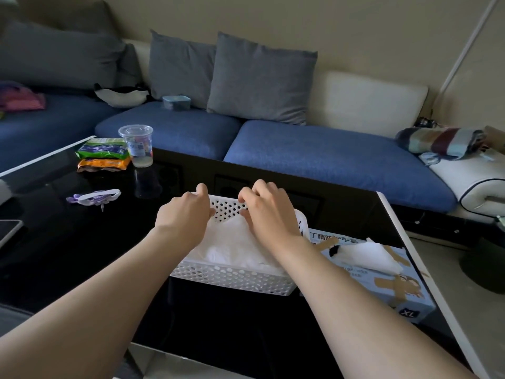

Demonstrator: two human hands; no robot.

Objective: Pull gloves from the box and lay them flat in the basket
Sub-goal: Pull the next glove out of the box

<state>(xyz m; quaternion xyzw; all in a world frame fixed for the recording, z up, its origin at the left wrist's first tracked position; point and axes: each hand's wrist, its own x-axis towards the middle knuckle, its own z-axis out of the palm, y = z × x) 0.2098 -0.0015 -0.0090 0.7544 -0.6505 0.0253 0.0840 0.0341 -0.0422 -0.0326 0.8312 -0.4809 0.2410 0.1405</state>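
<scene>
White thin gloves (235, 250) fill the white perforated basket (232, 279); my left grip (185, 212) and right grip (269, 212) pinch them. Pale-blue box (410, 296) marked "XL" sits beside it on the black bench (82, 242).

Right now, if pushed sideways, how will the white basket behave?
Probably light: the basket is perforated plastic holding only gloves. Likely slides easily on the glossy black table. Low and wide, so unlikely to tip.

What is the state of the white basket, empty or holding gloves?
Holding gloves. White gloves cover the floor of the basket; the left hand and right hand grip them at its far end.
</scene>
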